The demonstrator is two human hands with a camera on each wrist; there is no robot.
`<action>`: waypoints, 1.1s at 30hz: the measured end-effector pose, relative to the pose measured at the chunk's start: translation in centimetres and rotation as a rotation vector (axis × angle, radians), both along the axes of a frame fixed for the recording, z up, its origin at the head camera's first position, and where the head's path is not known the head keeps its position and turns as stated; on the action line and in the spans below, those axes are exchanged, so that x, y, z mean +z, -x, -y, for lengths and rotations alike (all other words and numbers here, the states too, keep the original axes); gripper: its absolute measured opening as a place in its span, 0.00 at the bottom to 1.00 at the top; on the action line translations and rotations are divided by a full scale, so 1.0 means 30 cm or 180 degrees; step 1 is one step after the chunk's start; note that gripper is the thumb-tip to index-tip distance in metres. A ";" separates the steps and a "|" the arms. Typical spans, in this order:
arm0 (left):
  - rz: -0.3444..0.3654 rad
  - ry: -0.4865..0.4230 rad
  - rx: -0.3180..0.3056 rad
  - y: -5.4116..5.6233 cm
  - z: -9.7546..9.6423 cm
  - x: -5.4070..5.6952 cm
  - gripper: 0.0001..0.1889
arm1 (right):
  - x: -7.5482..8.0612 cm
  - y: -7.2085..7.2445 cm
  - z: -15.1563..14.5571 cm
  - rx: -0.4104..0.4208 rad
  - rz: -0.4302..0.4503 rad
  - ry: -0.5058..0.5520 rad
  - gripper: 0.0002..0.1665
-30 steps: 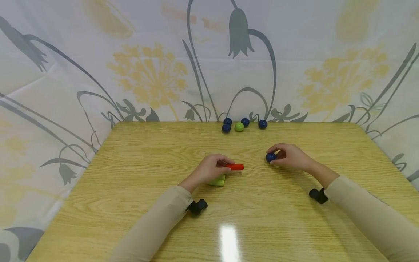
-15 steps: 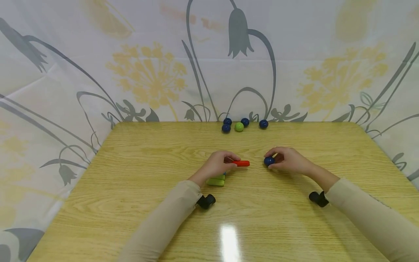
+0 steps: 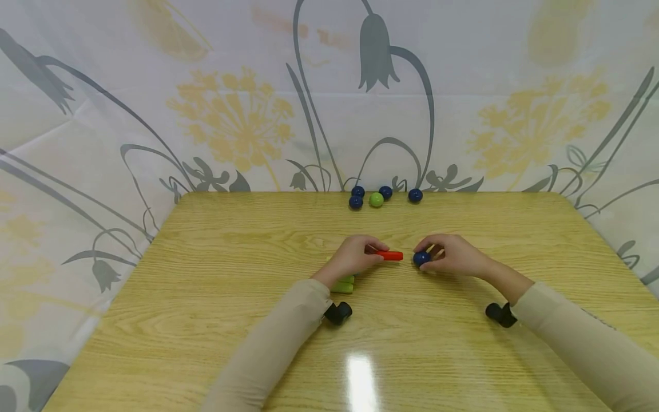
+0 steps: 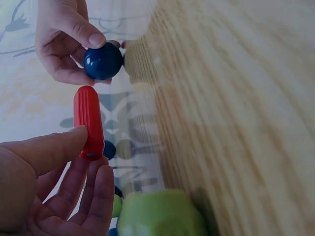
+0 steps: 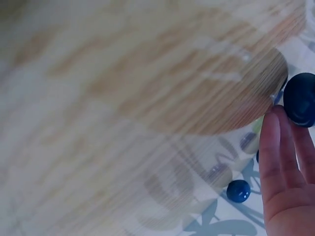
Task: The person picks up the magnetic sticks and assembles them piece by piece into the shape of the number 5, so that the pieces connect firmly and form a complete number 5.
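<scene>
My left hand (image 3: 355, 254) pinches a red ridged rod (image 3: 392, 256) between thumb and fingers, its free end pointing right. Facing it, my right hand (image 3: 453, 254) grips a glossy dark blue ball (image 3: 421, 259) with thumb and fingertips. A short gap separates rod end and ball in the head view. Seen from the left wrist, the red rod (image 4: 88, 123) stands just below the blue ball (image 4: 103, 61). Light green rods (image 3: 343, 288) lie on the table under my left wrist, partly hidden by it. At the right wrist view's edge, fingers (image 5: 288, 167) touch the ball (image 5: 300, 98).
Along the back edge of the wooden table (image 3: 247, 229) sit several blue balls, one of them apart at the right (image 3: 415, 195), and a green ball (image 3: 376, 199) among them. A flower-patterned cloth (image 3: 329, 114) hangs behind.
My left hand has moved right with the red rod, uncovering more of the green rods at first. My right hand has brought the blue ball slightly left and nearer me, so the gap has narrowed.
</scene>
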State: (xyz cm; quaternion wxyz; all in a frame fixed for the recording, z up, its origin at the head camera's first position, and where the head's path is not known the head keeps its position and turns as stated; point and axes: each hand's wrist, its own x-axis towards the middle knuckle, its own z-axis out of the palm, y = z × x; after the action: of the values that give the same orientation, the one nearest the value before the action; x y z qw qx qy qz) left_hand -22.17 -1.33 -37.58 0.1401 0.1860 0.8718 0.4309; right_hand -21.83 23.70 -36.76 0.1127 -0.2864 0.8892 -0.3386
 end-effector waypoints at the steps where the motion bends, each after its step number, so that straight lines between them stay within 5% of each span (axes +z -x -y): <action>1: 0.0009 0.0009 0.0008 0.001 -0.005 0.002 0.10 | 0.001 0.000 0.001 0.0002 0.0009 0.0000 0.19; 22: -0.0026 0.0221 -0.0040 0.003 -0.081 0.002 0.10 | 0.007 0.020 0.003 0.0072 0.0087 -0.0069 0.17; 33: 0.0040 0.0094 0.0092 0.021 -0.045 0.011 0.12 | 0.003 0.019 0.002 0.0025 0.0171 -0.0038 0.18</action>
State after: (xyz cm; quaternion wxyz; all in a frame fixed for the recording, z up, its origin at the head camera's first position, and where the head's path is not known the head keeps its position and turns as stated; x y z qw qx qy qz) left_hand -22.79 0.03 -37.25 0.1421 0.1686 0.8797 0.4212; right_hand -22.40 23.65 -36.67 0.1396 -0.2801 0.8867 -0.3404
